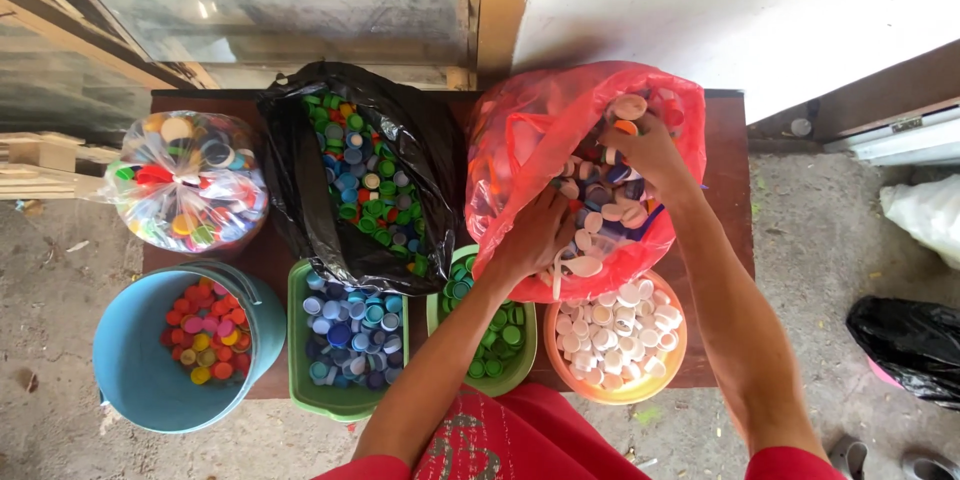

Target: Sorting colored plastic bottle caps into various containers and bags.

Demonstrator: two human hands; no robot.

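a: dark wooden table on rough concrete, a pale wall behind it. what's on it?

b: at the back right corner a thin, crinkled red plastic bag of small round bottle caps, mostly white and blue. beside it a glossy black bag of green and blue caps, and at the back left corner a clear knotted bag of mixed colours.

a: and the front edge?

b: a round blue bucket, a rectangular green tub, a green bowl, and an orange bowl of white caps.

a: the hands?

b: both forearms stretch forward into the red bag. the left hand lies knuckles-up on the caps at the bag's near side, fingers curled; i can't tell whether it grips any. the right hand is deeper in, pinching a pale cap at its fingertips.
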